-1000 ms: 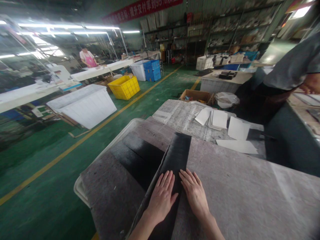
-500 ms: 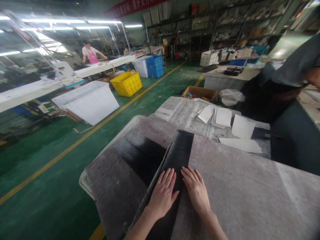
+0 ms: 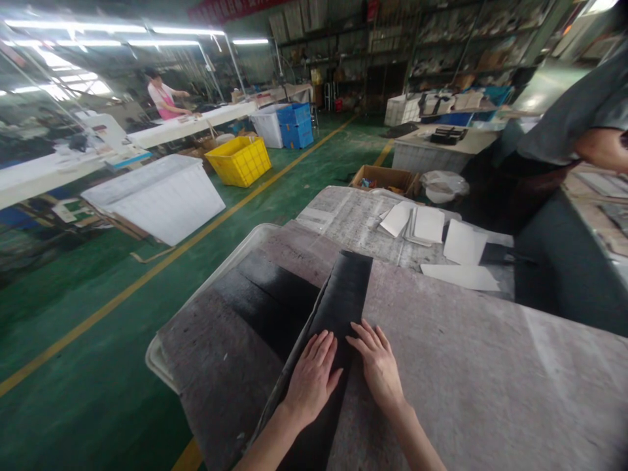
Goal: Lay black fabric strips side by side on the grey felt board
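A long black strip of sheet material (image 3: 346,281) lies along the left edge of a grey-brown board (image 3: 441,366). My left hand (image 3: 313,376) rests flat on the strip, fingers stretched forward and thumb out to the side. Just right of it, my right hand (image 3: 377,363) has its fingertips on the strip's right edge, with the fingers spread and the palm over the board. Neither hand grips anything. On a lower board to the left lies another black piece (image 3: 275,301), partly hidden behind the upper board's edge.
White cut pieces (image 3: 464,242) lie on a worn board beyond. A cardboard box (image 3: 385,180), a yellow crate (image 3: 239,160), a white bin (image 3: 167,196) and blue crates (image 3: 295,124) stand on the green floor. One person works close on the right, another at a far table.
My right hand's fingers have bent and spread more, shifting slightly left onto the strip. My left hand stays flat on it. The whole view has shifted a little.
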`<state>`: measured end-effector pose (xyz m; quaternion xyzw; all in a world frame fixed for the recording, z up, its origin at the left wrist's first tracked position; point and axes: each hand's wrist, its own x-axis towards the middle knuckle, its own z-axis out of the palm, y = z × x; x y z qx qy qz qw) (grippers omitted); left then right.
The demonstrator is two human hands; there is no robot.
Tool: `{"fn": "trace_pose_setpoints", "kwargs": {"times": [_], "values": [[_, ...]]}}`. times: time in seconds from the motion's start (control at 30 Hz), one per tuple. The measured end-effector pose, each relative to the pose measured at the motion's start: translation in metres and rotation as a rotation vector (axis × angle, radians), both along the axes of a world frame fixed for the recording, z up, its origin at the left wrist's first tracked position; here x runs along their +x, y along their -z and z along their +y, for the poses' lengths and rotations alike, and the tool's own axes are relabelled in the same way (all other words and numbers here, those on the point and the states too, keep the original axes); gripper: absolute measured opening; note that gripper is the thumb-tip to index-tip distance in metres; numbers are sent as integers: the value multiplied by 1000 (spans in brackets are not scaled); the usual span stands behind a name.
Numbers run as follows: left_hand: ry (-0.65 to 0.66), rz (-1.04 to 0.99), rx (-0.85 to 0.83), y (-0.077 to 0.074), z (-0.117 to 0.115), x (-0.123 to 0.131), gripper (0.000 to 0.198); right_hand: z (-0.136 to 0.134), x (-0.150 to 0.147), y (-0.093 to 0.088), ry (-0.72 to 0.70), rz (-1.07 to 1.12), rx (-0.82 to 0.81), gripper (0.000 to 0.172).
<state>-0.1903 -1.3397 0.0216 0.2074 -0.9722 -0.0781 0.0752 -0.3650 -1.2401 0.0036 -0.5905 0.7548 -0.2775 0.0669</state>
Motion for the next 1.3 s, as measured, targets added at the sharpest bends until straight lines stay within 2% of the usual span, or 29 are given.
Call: {"fn": "trace_pose_setpoints", "kwargs": {"times": [0.17,0.43,1.0,1.1,1.2,1.3], "values": [[1,-13,-1,-1,1,2,56,1,0,0,0,-21,13,57],[-4,-20,-22,3,4,7,57,0,-1,3,-2,-13,-9,54],[6,-55,-32,2,9,17,60,1,-1,2,6,-48,-25,58],[-3,-59,-39,2,10,18,61,1,-3,3,39,-122,-97,51],[-2,-57,-42,3,11,18,62,-1,-3,-1,169,-185,-193,37],[12,-45,-41,3,10,17,61,-8,1,-12,273,-113,-99,20]]}}
